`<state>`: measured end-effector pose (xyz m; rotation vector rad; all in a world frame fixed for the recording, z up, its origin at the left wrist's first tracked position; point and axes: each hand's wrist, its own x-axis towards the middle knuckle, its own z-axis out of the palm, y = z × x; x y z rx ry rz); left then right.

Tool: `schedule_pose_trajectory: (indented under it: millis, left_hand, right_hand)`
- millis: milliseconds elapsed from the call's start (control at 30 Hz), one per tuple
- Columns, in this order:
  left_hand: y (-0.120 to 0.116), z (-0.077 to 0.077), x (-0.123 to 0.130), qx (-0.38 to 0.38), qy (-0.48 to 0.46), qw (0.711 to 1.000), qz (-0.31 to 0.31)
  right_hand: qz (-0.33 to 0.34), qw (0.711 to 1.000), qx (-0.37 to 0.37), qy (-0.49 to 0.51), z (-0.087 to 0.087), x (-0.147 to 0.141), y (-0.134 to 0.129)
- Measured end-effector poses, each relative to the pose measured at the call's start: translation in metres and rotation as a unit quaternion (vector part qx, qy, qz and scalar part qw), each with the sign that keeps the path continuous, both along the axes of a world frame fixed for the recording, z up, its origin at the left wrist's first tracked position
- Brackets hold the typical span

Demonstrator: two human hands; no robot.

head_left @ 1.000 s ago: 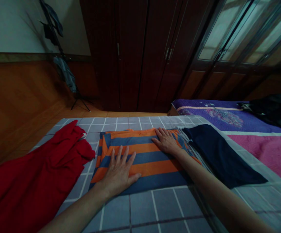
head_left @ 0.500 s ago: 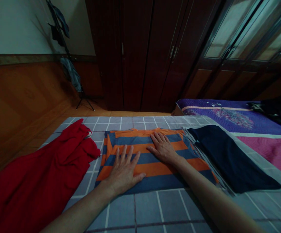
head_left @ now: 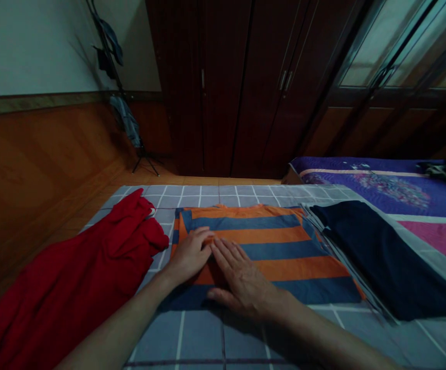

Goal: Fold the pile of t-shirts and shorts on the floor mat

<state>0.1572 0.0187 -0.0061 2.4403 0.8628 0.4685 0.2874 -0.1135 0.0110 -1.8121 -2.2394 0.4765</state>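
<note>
An orange-and-blue striped T-shirt (head_left: pixel 284 252) lies folded into a flat rectangle on the checked grey sheet (head_left: pixel 199 339). Over its left part, my left hand (head_left: pixel 190 257) has curled fingers, with a small pinch of orange cloth at the thumb and fingertips. My right hand (head_left: pixel 242 280) is beside it, fingers stretched out and close together, their tips meeting the left fingertips. The right thumb points left above the shirt's lower blue band. Both hands hide parts of the stripes beneath them.
A crumpled red garment (head_left: pixel 79 272) lies to the left. Folded dark navy clothing (head_left: pixel 380 257) sits on the right, against the shirt. Beyond are a bed with a purple cover (head_left: pixel 346 180), a dark wardrobe (head_left: pixel 226 103) and a coat stand (head_left: pixel 141 151).
My left hand has gone from lying spread flat to curled on the cloth. My right hand has moved left and nearer to me, meeting it. The view has turned slightly left.
</note>
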Motion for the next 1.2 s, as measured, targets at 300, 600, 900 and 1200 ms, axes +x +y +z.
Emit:
schedule_pose_trajectory:
  millis: [300, 600, 900, 1200]
  left_hand:
    - [0.064, -0.018, -0.022, 0.044, -0.056, 0.977, 0.202]
    - [0.077, -0.032, -0.016, 0.041, -0.036, 0.960, 0.276]
    - [0.059, -0.016, -0.012, 0.134, -0.055, 0.973, 0.178]
    - [0.055, -0.024, -0.011, 0.137, 0.147, 0.979, 0.029]
  right_hand:
    - [0.083, 0.995, -0.037, 0.045, -0.016, -0.014, -0.016]
    - [0.092, 0.995, -0.021, 0.038, -0.015, -0.015, -0.017]
    - [0.093, 0.994, -0.025, 0.043, -0.014, -0.014, -0.018]
    - [0.094, 0.994, -0.004, 0.051, -0.008, -0.013, -0.021]
